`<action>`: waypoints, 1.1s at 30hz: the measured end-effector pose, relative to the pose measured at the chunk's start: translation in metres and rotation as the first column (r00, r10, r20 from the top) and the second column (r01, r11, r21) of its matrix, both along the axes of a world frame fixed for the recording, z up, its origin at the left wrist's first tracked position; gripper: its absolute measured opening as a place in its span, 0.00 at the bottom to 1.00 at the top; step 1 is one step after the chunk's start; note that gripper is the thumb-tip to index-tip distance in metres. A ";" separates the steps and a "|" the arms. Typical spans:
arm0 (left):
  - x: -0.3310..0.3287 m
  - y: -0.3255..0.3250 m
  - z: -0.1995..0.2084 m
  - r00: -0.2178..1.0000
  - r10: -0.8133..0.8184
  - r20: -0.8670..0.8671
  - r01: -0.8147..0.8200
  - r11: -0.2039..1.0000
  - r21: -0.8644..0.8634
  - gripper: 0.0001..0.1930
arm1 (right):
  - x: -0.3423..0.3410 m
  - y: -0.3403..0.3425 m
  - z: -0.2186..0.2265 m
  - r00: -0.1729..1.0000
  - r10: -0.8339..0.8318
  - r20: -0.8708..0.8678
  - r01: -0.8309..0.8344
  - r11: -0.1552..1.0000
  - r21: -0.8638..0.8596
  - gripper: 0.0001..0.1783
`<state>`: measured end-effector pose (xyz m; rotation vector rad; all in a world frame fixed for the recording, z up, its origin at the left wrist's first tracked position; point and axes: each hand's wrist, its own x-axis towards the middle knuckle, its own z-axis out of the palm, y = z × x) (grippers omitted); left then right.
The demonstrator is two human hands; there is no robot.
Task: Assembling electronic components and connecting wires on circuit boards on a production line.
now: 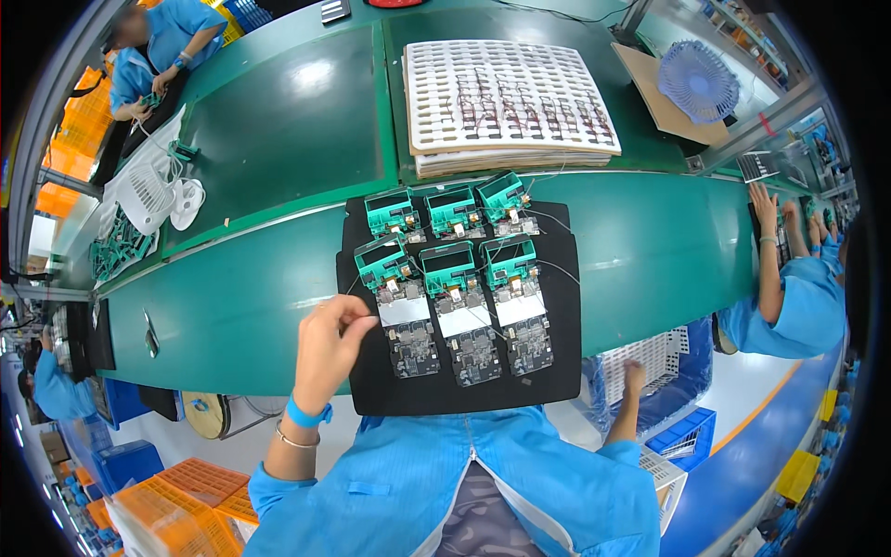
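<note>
Two rows of green plastic housings (448,268) with attached circuit boards (474,356) lie on a black pad (371,395) in front of me. White strips (464,321) cross the boards of the nearer row, and thin wires trail off the housings. My left hand (329,339) hovers at the pad's left edge, beside the leftmost near board. Its thumb and forefinger are pinched; anything between them is too small to see. Off to the right, below table level, my right hand (635,375) is curled beside a white slotted tray (654,364) in a bin, its grip hidden.
A stack of white slotted trays (510,97) holding small wired parts stands across the table. Tweezers (150,336) lie at left. A blue basket (698,82) rests on cardboard at far right. Co-workers sit at both sides. Orange crates (181,506) stand at lower left.
</note>
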<state>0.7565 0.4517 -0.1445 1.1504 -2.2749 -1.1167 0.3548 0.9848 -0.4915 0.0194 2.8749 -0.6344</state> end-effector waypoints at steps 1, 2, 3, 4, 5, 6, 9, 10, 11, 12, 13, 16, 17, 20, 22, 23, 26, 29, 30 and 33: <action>-0.006 0.013 0.004 0.998 -0.005 -0.058 0.004 1.000 -0.020 0.06 | 0.000 -0.037 0.006 0.999 -0.032 -0.012 0.032 0.999 0.038 0.16; -0.018 0.013 0.008 0.998 -0.039 -0.046 0.040 0.999 0.020 0.06 | -0.009 -0.028 0.015 0.984 -0.172 0.054 0.180 0.941 -0.287 0.14; -0.031 0.013 0.011 0.997 -0.069 -0.024 0.071 0.996 0.051 0.06 | -0.011 -0.028 0.022 0.982 -0.181 0.051 0.183 0.866 -0.466 0.12; -0.042 0.011 0.003 0.993 -0.102 -0.064 0.105 0.993 0.045 0.05 | -0.016 -0.030 0.034 0.981 -0.186 0.051 0.176 0.756 -0.630 0.11; -0.049 0.010 -0.004 0.994 -0.095 -0.060 0.097 0.995 0.038 0.05 | -0.018 -0.043 0.045 0.971 -0.231 0.061 0.208 0.690 -0.693 0.09; -0.055 0.009 -0.009 0.993 -0.105 -0.052 0.107 0.994 0.028 0.05 | -0.020 -0.045 0.058 0.975 -0.215 0.050 0.184 0.668 -0.721 0.09; -0.067 0.008 -0.008 0.993 -0.121 -0.002 0.121 0.993 0.000 0.05 | -0.006 -0.067 0.099 0.974 -0.225 0.023 0.168 0.655 -0.736 0.08; -0.070 0.009 -0.006 0.995 -0.104 0.003 0.104 0.994 0.013 0.05 | 0.000 -0.071 0.111 0.972 -0.236 0.008 0.164 0.655 -0.738 0.08; -0.072 0.009 -0.005 0.997 -0.082 0.011 0.082 0.996 0.025 0.04 | 0.005 -0.076 0.122 0.970 -0.241 -0.005 0.159 0.654 -0.740 0.08; -0.073 0.009 -0.006 0.997 -0.080 0.013 0.079 0.997 0.024 0.04 | 0.009 -0.081 0.133 0.979 -0.205 -0.002 0.132 0.639 -0.758 0.07; -0.074 0.009 -0.007 0.995 -0.098 0.011 0.098 0.995 -0.021 0.04 | 0.013 -0.085 0.145 0.979 -0.206 -0.002 0.133 0.639 -0.757 0.07; -0.074 0.007 -0.008 0.992 -0.128 0.010 0.129 0.988 -0.091 0.04 | 0.024 -0.107 0.186 0.994 -0.111 -0.020 0.047 0.570 -0.820 0.07; -0.074 0.007 -0.008 0.989 -0.148 0.005 0.147 0.983 -0.114 0.04 | 0.030 -0.120 0.205 0.995 -0.086 -0.058 -0.003 0.534 -0.846 0.07; -0.073 0.006 -0.009 0.983 -0.169 0.065 0.179 0.960 -0.217 0.03 | 0.049 -0.156 0.262 0.991 -0.047 -0.123 -0.082 0.514 -0.854 0.07; -0.072 0.008 -0.010 0.987 -0.158 0.036 0.162 0.944 -0.289 0.04 | 0.066 -0.183 0.295 0.973 0.041 -0.226 -0.215 0.503 -0.837 0.05; -0.072 0.010 -0.012 0.988 -0.151 0.006 0.143 0.923 -0.358 0.04 | 0.081 -0.205 0.313 0.953 0.087 -0.290 -0.293 0.512 -0.808 0.04; -0.063 0.019 -0.026 0.983 -0.180 -0.049 0.116 0.800 -0.589 0.05 | 0.127 -0.266 0.343 0.786 0.496 -0.368 -0.579 0.384 -0.719 0.07; -0.053 0.024 -0.034 0.984 -0.179 -0.007 0.128 0.729 -0.672 0.08 | 0.162 -0.330 0.343 0.366 0.819 -0.442 -0.837 0.082 -0.541 0.12; -0.052 0.017 -0.041 0.979 -0.202 -0.026 0.131 0.721 -0.680 0.08 | 0.174 -0.350 0.337 0.253 0.858 -0.447 -0.899 0.037 -0.437 0.11; -0.054 0.017 -0.040 0.974 -0.196 -0.116 0.083 0.779 -0.622 0.07 | 0.196 -0.378 0.325 0.257 0.872 -0.417 -0.887 0.041 -0.459 0.07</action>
